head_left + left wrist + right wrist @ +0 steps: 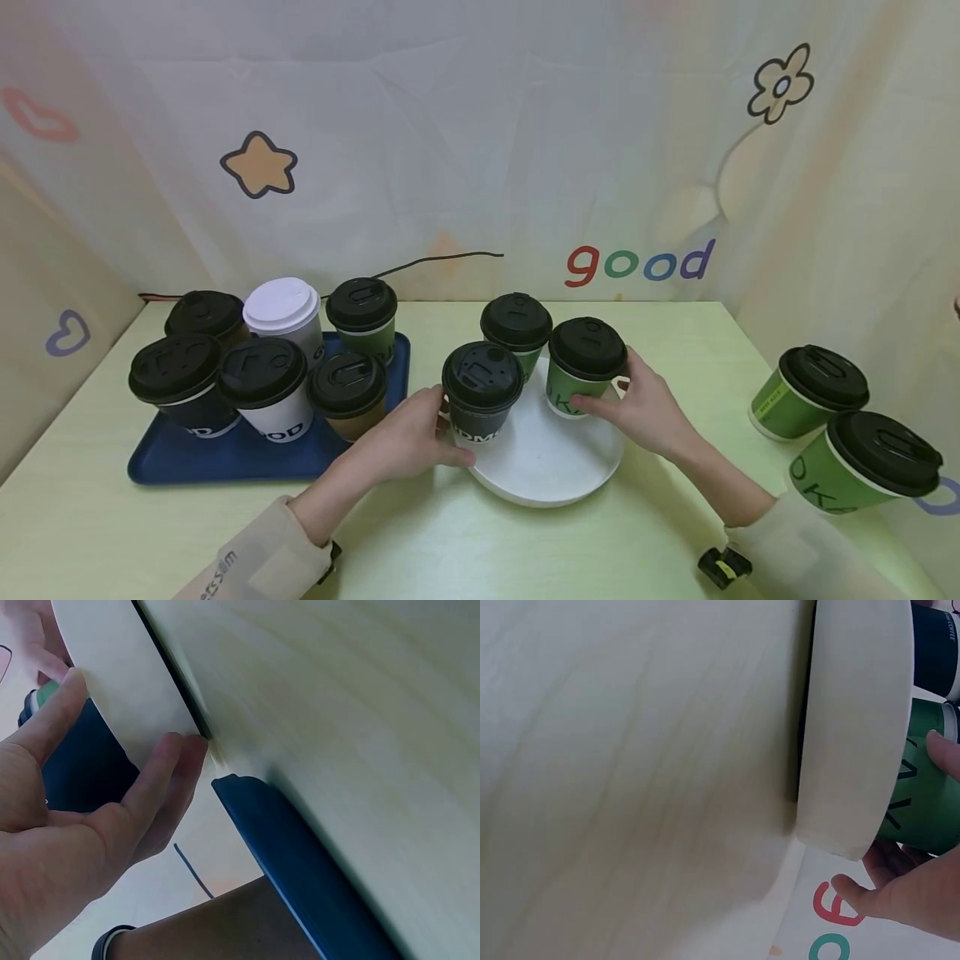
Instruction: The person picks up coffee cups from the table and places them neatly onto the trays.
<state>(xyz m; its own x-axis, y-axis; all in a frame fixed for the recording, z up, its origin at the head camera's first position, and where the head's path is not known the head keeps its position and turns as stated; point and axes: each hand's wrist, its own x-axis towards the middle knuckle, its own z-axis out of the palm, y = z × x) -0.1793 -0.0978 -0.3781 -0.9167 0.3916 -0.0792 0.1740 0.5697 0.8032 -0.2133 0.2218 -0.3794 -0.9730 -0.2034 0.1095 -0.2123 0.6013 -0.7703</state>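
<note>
In the head view my left hand [416,429] is curved round the lower part of a dark paper coffee cup [480,417] with a black lid. This cup stands at the left edge of a round white plate [547,487]. The left wrist view shows the thumb and fingertips low, by the plate's rim [127,675], with the dark cup [82,761] between them. My right hand [652,408] grips a green coffee cup [570,387] on the plate's right side, thumb in front. Its far fingers are partly hidden. Another green cup [517,325] stands behind these two.
A blue tray [225,467] on the left bears several lidded cups, one with a white lid [281,304]. Two green cups, one farther back [798,396] and one nearer [847,467], stand at the table's right. A printed curtain [480,150] hangs behind the table [420,533].
</note>
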